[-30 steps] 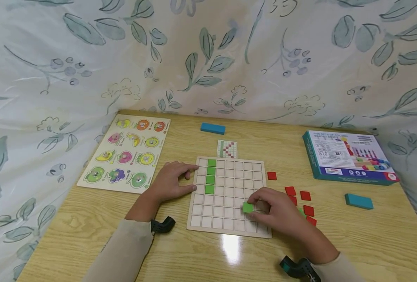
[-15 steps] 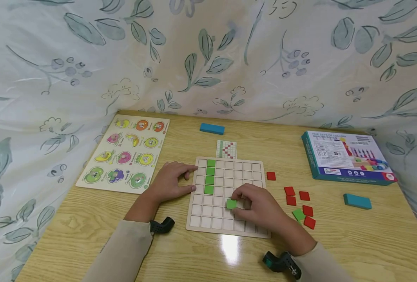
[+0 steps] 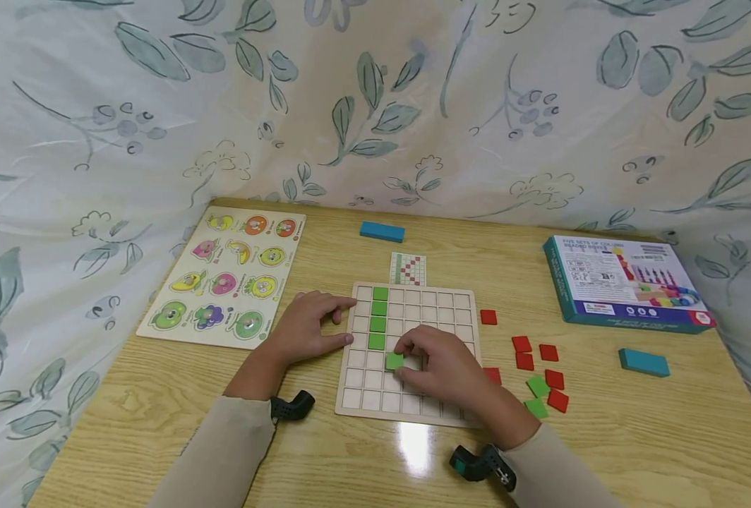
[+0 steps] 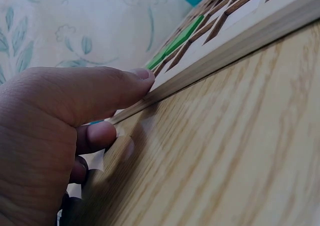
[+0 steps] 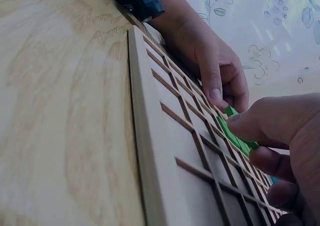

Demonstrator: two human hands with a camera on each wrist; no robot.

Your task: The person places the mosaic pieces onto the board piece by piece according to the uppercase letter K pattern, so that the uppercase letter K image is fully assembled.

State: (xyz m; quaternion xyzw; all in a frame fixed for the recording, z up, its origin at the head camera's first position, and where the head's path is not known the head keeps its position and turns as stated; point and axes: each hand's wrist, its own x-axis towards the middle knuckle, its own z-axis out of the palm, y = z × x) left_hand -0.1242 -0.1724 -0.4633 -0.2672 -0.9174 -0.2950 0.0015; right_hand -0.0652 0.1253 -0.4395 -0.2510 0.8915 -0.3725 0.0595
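Green tile (image 3: pixel 394 361): I pinch it in my right hand (image 3: pixel 442 367) fingertips over the grid board (image 3: pixel 407 413); my left hand (image 3: pixel 305 326) fingers, loosely extended, press the board's edge.

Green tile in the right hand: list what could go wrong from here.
1. The right hand pinches the green tile tilted over the grid board; it may catch on the thin dividers and sit crooked rather than drop flat.
2. It hangs one column right of the green column, so it could land in the wrong cell.
3. The left hand only rests on the board's edge; a push might shift the board.
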